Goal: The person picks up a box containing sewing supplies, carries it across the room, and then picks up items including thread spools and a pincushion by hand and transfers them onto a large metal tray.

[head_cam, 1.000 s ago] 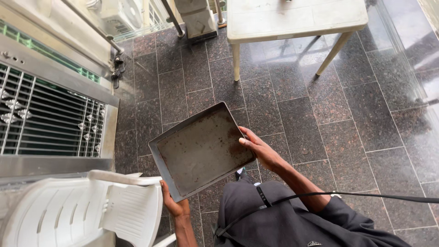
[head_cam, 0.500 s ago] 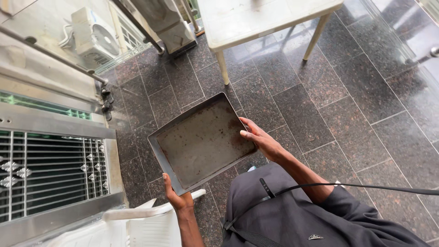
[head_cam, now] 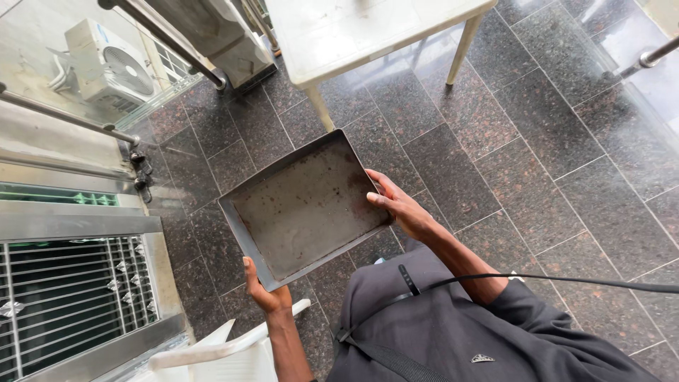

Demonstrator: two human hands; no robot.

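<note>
Shifted slightly farther over the dark tiled floor (head_cam: 566,141): shallow metal tray (head_cam: 304,205), stained. Left hand (head_cam: 265,291) clamped on near corner; right hand (head_cam: 396,205) gripping right edge. White table (head_cam: 339,32) beyond.

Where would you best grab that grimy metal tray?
By its raised rims on opposite sides. The tray is wide, shallow and flat, so the left hand clasps the near corner from below while the right hand steadies the right edge.
</note>
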